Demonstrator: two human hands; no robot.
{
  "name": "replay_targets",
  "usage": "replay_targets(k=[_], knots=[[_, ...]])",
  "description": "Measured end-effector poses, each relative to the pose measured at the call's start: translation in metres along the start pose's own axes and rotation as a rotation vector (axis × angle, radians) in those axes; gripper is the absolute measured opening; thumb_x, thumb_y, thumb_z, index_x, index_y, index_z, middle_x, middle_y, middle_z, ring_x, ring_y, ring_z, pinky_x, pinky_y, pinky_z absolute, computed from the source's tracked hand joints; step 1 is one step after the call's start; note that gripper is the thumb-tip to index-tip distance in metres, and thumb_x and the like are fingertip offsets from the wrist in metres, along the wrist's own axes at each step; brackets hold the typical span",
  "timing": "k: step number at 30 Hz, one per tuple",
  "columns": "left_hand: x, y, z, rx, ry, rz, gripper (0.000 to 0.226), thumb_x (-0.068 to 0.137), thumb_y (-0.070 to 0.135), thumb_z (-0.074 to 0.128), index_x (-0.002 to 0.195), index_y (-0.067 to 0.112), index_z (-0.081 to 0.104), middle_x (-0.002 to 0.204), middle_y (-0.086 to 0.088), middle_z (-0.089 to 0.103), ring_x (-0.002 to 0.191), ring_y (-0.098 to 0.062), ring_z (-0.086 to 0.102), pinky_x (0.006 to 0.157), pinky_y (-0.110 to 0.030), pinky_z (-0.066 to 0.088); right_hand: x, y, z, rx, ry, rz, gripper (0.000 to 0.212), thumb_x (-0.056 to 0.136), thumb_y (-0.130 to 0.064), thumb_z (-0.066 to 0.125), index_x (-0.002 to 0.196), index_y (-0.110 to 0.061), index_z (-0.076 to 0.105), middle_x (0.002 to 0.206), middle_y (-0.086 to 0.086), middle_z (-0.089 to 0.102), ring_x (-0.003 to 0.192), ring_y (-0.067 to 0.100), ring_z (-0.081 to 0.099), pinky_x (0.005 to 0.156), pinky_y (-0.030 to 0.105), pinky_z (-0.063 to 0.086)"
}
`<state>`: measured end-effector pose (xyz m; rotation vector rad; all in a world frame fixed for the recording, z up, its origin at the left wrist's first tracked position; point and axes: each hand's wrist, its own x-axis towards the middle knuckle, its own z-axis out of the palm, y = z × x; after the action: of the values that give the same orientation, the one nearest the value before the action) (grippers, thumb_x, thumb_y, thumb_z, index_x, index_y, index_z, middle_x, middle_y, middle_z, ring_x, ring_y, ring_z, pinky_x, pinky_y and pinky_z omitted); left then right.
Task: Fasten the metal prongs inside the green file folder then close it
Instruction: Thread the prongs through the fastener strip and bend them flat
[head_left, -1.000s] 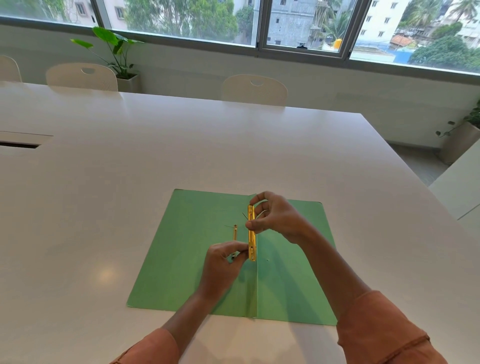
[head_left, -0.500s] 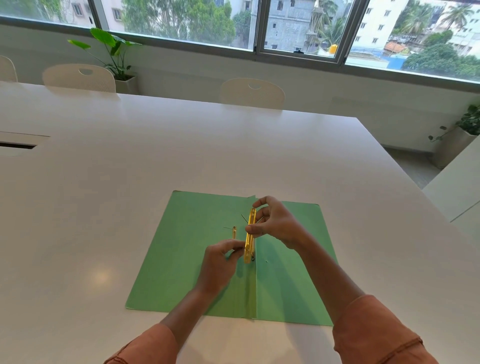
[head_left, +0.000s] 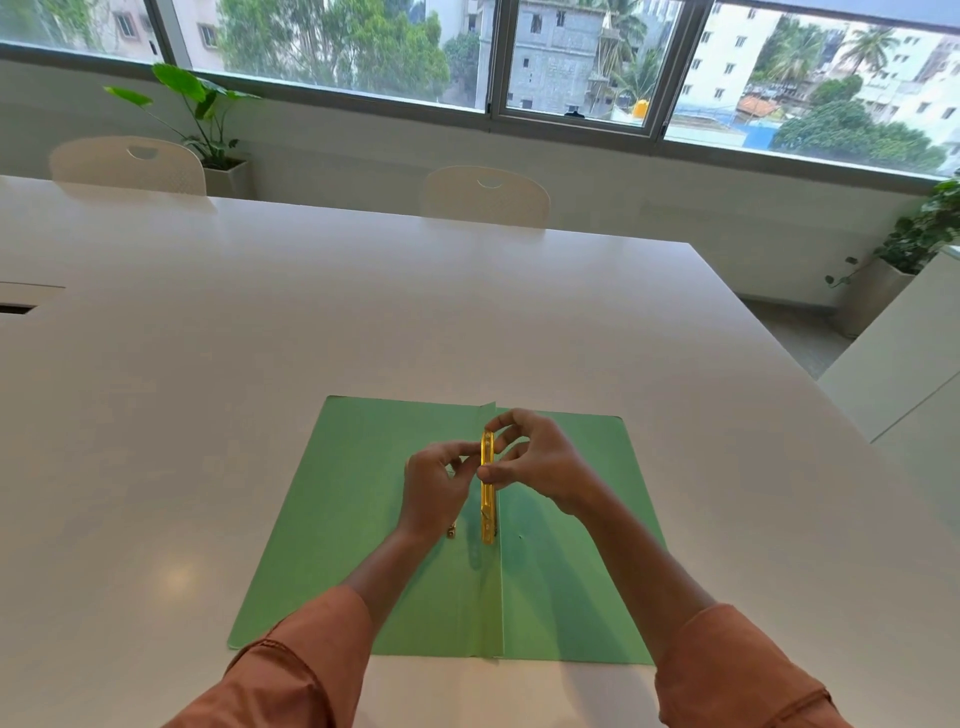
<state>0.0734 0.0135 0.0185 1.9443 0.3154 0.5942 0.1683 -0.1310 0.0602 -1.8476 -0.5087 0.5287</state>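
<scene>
The green file folder (head_left: 343, 525) lies open and flat on the white table, its spine running toward me. A yellow fastener bar (head_left: 487, 512) stands along the spine, its near end down by the crease. My right hand (head_left: 540, 460) pinches the bar's upper half from the right. My left hand (head_left: 434, 480) has its fingertips at the bar's upper part from the left. A small metal prong end (head_left: 451, 532) shows just below my left hand, on the left flap. The far prong is hidden by my fingers.
The white table (head_left: 363, 322) stretches far ahead and to the left, with a cable slot (head_left: 15, 309) at the left edge. Two white chairs (head_left: 485, 195) stand at the far side. Potted plants sit by the window wall. A second white surface (head_left: 904, 364) lies to the right.
My left hand has moved up from the bar's near end to its upper part. The bar has come down closer to the spine. The view has shifted slightly.
</scene>
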Motion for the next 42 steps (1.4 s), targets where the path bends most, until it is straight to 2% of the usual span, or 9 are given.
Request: replay_targets(k=[7, 14, 16, 23, 26, 29, 34, 38, 42], knots=[[0.0, 0.0, 0.003, -0.05, -0.016, -0.035, 0.018, 0.086, 0.002, 0.079, 0.103, 0.008, 0.083, 0.093, -0.009, 0.082, 0.086, -0.027, 0.074, 0.082, -0.045, 0.059, 0.003, 0.002, -0.003, -0.018, 0.004, 0.008, 0.059, 0.063, 0.002, 0.096, 0.114, -0.01, 0.069, 0.098, 0.011, 0.061, 0.068, 0.027, 0.071, 0.072, 0.057, 0.065], [0.002, 0.0, 0.0, -0.127, -0.049, -0.016, 0.017, 0.086, 0.003, 0.079, 0.102, 0.007, 0.083, 0.093, -0.005, 0.081, 0.084, -0.012, 0.074, 0.078, -0.023, 0.057, 0.006, 0.004, -0.002, -0.026, 0.004, 0.022, 0.059, 0.061, -0.003, 0.098, 0.114, -0.01, 0.071, 0.1, 0.013, 0.061, 0.067, 0.024, 0.074, 0.071, 0.052, 0.066], [0.003, -0.001, -0.002, -0.127, -0.054, -0.016, 0.016, 0.086, 0.002, 0.079, 0.101, 0.006, 0.083, 0.093, -0.006, 0.081, 0.083, -0.01, 0.073, 0.077, -0.022, 0.056, 0.006, 0.004, -0.001, -0.035, 0.008, 0.032, 0.06, 0.062, -0.002, 0.097, 0.115, -0.009, 0.071, 0.101, 0.013, 0.062, 0.068, 0.026, 0.074, 0.072, 0.053, 0.066], [0.001, -0.006, -0.004, -0.019, -0.084, -0.021, 0.019, 0.086, 0.004, 0.08, 0.105, 0.008, 0.082, 0.097, -0.002, 0.08, 0.081, -0.026, 0.072, 0.077, -0.046, 0.06, 0.006, 0.005, 0.003, -0.09, 0.018, 0.045, 0.061, 0.066, -0.004, 0.096, 0.121, -0.005, 0.069, 0.105, 0.015, 0.064, 0.073, 0.029, 0.074, 0.075, 0.052, 0.066], [-0.004, -0.006, -0.008, 0.101, -0.076, 0.013, 0.028, 0.085, 0.012, 0.082, 0.113, 0.017, 0.079, 0.104, 0.006, 0.077, 0.079, -0.019, 0.07, 0.081, -0.05, 0.059, 0.005, 0.01, 0.007, -0.135, 0.041, 0.046, 0.059, 0.065, -0.01, 0.098, 0.117, -0.007, 0.07, 0.102, 0.013, 0.065, 0.068, 0.018, 0.072, 0.067, 0.036, 0.066], [-0.014, -0.01, -0.012, 0.197, -0.073, 0.04, 0.037, 0.085, 0.021, 0.083, 0.121, 0.021, 0.075, 0.112, 0.006, 0.076, 0.084, -0.017, 0.069, 0.086, -0.056, 0.055, 0.004, 0.015, 0.012, -0.196, 0.067, 0.05, 0.053, 0.065, -0.013, 0.098, 0.11, -0.01, 0.072, 0.098, 0.01, 0.067, 0.067, 0.01, 0.069, 0.062, 0.024, 0.062], [-0.024, -0.019, -0.016, 0.277, -0.136, 0.028, 0.044, 0.087, 0.027, 0.081, 0.13, 0.023, 0.071, 0.124, 0.004, 0.074, 0.111, -0.016, 0.065, 0.096, -0.05, 0.044, 0.002, 0.02, 0.015, -0.238, 0.078, 0.096, 0.047, 0.068, -0.006, 0.095, 0.108, -0.007, 0.071, 0.091, 0.009, 0.067, 0.07, 0.016, 0.069, 0.065, 0.028, 0.065], [-0.024, -0.021, -0.016, 0.336, -0.181, 0.046, 0.042, 0.086, 0.031, 0.081, 0.127, 0.029, 0.072, 0.129, 0.01, 0.071, 0.12, -0.012, 0.058, 0.086, -0.037, 0.029, 0.0, 0.021, 0.016, -0.249, 0.092, 0.119, 0.045, 0.071, -0.001, 0.092, 0.11, -0.003, 0.069, 0.084, 0.005, 0.062, 0.07, 0.015, 0.065, 0.072, 0.041, 0.067], [-0.025, -0.028, -0.018, 0.373, -0.242, 0.083, 0.042, 0.083, 0.038, 0.081, 0.124, 0.035, 0.073, 0.129, 0.018, 0.068, 0.122, -0.005, 0.052, 0.085, -0.036, 0.025, -0.002, 0.023, 0.016, -0.276, 0.118, 0.131, 0.053, 0.07, -0.004, 0.093, 0.116, -0.004, 0.067, 0.088, 0.008, 0.062, 0.077, 0.02, 0.065, 0.076, 0.048, 0.065]])
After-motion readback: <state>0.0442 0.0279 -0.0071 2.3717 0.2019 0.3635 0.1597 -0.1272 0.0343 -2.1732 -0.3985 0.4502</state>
